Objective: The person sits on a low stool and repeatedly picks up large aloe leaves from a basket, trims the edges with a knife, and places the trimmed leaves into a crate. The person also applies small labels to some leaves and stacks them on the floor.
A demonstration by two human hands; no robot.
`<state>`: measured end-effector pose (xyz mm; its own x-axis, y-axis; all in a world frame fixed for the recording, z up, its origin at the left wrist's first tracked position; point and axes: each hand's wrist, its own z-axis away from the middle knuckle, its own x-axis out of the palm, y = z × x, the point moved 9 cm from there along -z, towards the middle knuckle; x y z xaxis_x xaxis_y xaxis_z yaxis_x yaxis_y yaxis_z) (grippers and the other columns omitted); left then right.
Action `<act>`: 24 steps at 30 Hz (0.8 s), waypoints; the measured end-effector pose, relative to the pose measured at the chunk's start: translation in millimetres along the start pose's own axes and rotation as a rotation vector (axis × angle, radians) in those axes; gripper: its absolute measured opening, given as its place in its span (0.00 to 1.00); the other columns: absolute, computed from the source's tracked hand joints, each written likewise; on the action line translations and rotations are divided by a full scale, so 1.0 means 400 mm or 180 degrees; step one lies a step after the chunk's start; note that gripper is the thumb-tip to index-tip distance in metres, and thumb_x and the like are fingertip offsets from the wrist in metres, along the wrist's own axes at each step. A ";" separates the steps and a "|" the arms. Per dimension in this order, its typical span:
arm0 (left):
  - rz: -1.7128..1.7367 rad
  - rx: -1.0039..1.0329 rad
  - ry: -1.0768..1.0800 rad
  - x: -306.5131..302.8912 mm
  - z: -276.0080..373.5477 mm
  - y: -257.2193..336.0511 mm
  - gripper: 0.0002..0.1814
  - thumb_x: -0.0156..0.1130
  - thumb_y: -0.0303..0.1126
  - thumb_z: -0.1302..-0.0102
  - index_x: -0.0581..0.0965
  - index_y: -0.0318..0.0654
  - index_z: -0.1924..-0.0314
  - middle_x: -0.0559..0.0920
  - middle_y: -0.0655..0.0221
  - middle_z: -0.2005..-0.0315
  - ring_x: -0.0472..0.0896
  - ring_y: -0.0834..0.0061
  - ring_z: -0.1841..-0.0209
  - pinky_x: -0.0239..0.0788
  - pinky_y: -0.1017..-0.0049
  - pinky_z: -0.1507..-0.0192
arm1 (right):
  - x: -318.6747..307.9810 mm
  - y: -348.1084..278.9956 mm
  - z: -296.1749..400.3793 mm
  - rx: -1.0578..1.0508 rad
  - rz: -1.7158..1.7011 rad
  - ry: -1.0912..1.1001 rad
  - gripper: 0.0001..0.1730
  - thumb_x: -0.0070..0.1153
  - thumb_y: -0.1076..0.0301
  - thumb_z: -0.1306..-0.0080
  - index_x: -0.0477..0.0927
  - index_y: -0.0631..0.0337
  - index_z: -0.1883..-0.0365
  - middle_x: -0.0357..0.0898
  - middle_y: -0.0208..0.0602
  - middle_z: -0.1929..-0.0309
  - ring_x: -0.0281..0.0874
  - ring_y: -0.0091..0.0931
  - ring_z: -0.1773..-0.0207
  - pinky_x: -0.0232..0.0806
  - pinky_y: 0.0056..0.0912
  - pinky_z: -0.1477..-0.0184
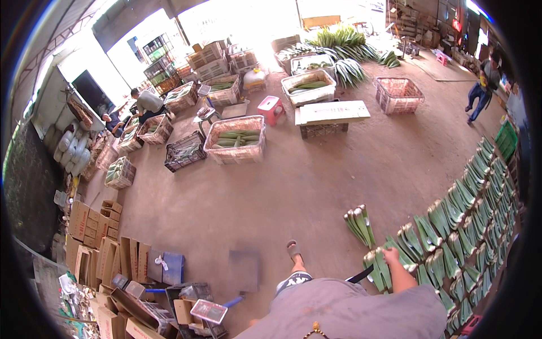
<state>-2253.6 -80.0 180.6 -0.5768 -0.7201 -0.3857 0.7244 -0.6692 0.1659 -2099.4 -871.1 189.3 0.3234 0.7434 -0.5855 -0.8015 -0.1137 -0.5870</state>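
My right hand [390, 255] has its fingers curled at the pale cut ends of a bundle of aloe leaves [380, 271], beside the nearest row of bundles. Another aloe bundle [360, 226] lies on the floor just beyond it. A narrow dark strip [361, 274] shows between my torso and the leaves; what it is cannot be told. At the bottom, a small patch of skin at my left side, probably my left hand [254, 322], is mostly hidden by my shirt. Near it are a blue handle [233, 301] and a blurred grey panel [244, 271].
Rows of aloe bundles [455, 241] cover the floor at right. Flattened cartons [108, 258] and a black crate [203, 292] stand at lower left. Ahead are plastic crates of leaves [236, 156], a pink stool [271, 108] and a board-topped crate [332, 112]. Two people crouch at left; a person [485, 84] walks at right.
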 end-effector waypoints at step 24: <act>0.1299 -0.0027 0.1051 -1.150 -0.987 1.498 0.13 0.72 0.41 0.41 0.85 0.36 0.68 0.86 0.64 0.75 0.84 0.70 0.72 0.77 0.68 0.64 | 0.813 -1.247 -0.947 0.0401 0.0485 -0.0484 0.14 0.64 0.63 0.34 0.74 0.60 0.59 0.77 0.36 0.78 0.72 0.28 0.81 0.62 0.38 0.82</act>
<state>-1405.2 -76.9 99.2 -0.0983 -0.8247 -0.5570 0.8692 -0.3437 0.3555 -1404.0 -822.4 79.8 0.1222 0.8157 -0.5654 -0.8947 -0.1561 -0.4186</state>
